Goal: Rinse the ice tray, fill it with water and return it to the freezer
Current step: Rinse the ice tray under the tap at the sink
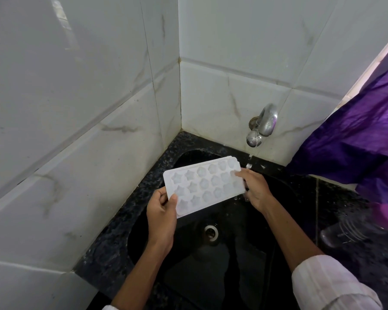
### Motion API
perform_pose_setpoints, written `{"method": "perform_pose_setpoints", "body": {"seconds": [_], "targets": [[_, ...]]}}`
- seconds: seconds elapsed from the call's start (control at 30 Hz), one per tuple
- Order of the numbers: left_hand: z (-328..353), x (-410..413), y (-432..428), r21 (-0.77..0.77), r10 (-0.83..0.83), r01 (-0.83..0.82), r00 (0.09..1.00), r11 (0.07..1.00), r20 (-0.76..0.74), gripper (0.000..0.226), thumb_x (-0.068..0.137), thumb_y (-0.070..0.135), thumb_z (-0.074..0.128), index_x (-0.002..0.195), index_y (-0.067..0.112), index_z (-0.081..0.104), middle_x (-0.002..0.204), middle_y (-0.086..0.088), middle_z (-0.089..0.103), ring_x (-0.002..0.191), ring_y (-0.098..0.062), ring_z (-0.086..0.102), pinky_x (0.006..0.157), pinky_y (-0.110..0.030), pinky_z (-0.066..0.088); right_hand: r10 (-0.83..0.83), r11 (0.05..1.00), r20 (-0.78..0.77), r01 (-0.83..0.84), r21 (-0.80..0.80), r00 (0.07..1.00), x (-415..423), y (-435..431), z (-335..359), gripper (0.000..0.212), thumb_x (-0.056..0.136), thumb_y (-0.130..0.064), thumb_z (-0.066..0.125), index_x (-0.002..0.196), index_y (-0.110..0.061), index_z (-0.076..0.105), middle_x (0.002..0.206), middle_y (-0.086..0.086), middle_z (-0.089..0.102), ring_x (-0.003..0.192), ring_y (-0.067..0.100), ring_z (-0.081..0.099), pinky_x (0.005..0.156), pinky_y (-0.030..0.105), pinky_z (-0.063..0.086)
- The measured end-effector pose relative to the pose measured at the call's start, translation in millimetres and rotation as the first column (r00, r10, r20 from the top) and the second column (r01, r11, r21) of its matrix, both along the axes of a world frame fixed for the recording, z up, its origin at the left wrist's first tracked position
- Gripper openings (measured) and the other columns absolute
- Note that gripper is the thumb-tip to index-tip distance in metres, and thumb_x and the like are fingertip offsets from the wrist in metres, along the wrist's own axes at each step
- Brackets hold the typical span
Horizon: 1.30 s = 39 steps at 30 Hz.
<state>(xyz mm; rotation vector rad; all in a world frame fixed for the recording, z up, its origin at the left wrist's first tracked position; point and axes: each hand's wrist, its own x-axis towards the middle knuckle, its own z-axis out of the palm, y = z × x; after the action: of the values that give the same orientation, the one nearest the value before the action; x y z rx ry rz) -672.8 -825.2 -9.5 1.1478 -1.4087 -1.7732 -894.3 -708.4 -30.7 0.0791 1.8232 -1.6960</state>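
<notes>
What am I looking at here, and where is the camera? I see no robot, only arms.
There is no machine: a person works bare-handed, and the one camera sits on their head, looking down. The left hand grips the near end of a white ice tray and the right hand grips the far end, holding it over a black sink with a drain. A wall tap runs a thin stream beside the tray's far corner. A purple cloth hangs at the right.
</notes>
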Motion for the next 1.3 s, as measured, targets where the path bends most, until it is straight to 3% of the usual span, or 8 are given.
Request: {"method": "perform_pose_setpoints", "body": {"seconds": [0.27, 0.37, 0.5, 0.6, 0.77, 0.83, 1.0, 1.3], "targets": [[-9, 25, -13, -0.868, -0.051, 0.172, 0.984, 0.466, 0.168, 0.022, 0.100, 0.000, 0.049, 0.120, 0.002, 0.058, 0.134, -0.006, 0.058, 0.126, -0.014, 0.055, 0.110, -0.012, 0.034, 0.062, 0.993, 0.122, -0.074, 0.097, 0.991, 14, -6, -34, 0.023, 0.095, -0.014, 0.063, 0.117, -0.016, 0.066, 0.116, 0.003, 0.067, 0.113, 0.017, 0.061, 0.094, 0.035, 0.049], [-25, 32, -24, -0.952, -0.090, 0.250, 0.967, 0.178, 0.238, 0.023, 0.091, -0.013, 0.060, 0.112, -0.004, 0.061, 0.133, -0.019, 0.060, 0.128, -0.030, 0.056, 0.117, -0.037, 0.035, 0.057, 0.988, 0.156, -0.078, 0.132, 0.986, 17, -5, -42, 0.021, 0.095, -0.013, 0.061, 0.115, -0.014, 0.067, 0.113, 0.002, 0.068, 0.112, 0.018, 0.062, 0.093, 0.035, 0.049], [-25, 36, -28, -0.935, -0.128, 0.308, 0.949, 0.177, 0.289, 0.022, 0.106, 0.013, 0.048, 0.123, 0.015, 0.063, 0.138, 0.000, 0.061, 0.132, -0.015, 0.054, 0.117, -0.041, 0.036, 0.014, 0.987, 0.182, -0.043, 0.155, 0.983, 20, 0, -47, 0.010, 0.096, -0.012, 0.060, 0.101, -0.017, 0.067, 0.116, 0.005, 0.067, 0.110, 0.019, 0.061, 0.092, 0.034, 0.049], [-38, 36, -28, -0.966, -0.176, 0.257, 0.950, -0.023, 0.257, 0.019, 0.106, 0.006, 0.045, 0.119, 0.001, 0.057, 0.134, -0.016, 0.061, 0.130, -0.026, 0.056, 0.117, -0.045, 0.037, -0.007, 0.986, 0.177, -0.023, 0.163, 0.984, 20, 7, -49, 0.020, 0.096, -0.012, 0.059, 0.114, -0.012, 0.067, 0.118, 0.006, 0.067, 0.113, 0.019, 0.061, 0.088, 0.033, 0.048], [-25, 17, -6, -0.661, 0.069, 0.038, 0.989, 0.749, 0.134, 0.017, 0.103, 0.016, 0.048, 0.115, 0.010, 0.058, 0.114, 0.002, 0.065, 0.107, -0.015, 0.061, 0.087, -0.007, 0.041, -0.044, 0.992, 0.122, 0.029, 0.122, 0.991, 16, 16, -42, 0.011, 0.097, -0.015, 0.060, 0.103, -0.017, 0.068, 0.116, 0.005, 0.068, 0.109, 0.018, 0.064, 0.093, 0.034, 0.052], [-18, 7, 4, -0.408, 0.198, -0.130, 0.972, 0.904, 0.129, 0.007, 0.101, 0.012, 0.053, 0.107, 0.015, 0.056, 0.100, 0.006, 0.064, 0.096, -0.019, 0.065, 0.071, -0.009, 0.043, -0.070, 0.994, 0.076, 0.064, 0.085, 0.995, 16, 16, -37, 0.010, 0.097, -0.016, 0.059, 0.100, -0.019, 0.068, 0.114, 0.004, 0.069, 0.108, 0.018, 0.065, 0.096, 0.035, 0.052], [-14, -19, 11, 0.116, 0.254, -0.255, 0.967, 0.960, 0.024, 0.010, 0.101, 0.005, 0.053, 0.108, 0.010, 0.055, 0.106, -0.004, 0.067, 0.091, -0.010, 0.068, 0.064, -0.015, 0.052, -0.092, 0.996, 0.042, 0.092, -0.013, 0.995, 9, 10, -27, 0.030, 0.100, -0.026, 0.058, 0.126, -0.013, 0.062, 0.119, 0.004, 0.068, 0.111, 0.019, 0.065, 0.099, 0.038, 0.052], [-11, -30, 21, 0.302, 0.178, -0.162, 0.984, 0.939, -0.024, 0.015, 0.102, 0.002, 0.049, 0.111, 0.010, 0.057, 0.104, -0.005, 0.070, 0.095, -0.016, 0.070, 0.074, -0.026, 0.054, -0.101, 0.982, 0.073, 0.111, -0.154, 0.992, -2, 13, -6, 0.026, 0.103, -0.023, 0.050, 0.119, -0.009, 0.065, 0.112, 0.010, 0.072, 0.104, 0.025, 0.070, 0.081, 0.036, 0.058]]}}
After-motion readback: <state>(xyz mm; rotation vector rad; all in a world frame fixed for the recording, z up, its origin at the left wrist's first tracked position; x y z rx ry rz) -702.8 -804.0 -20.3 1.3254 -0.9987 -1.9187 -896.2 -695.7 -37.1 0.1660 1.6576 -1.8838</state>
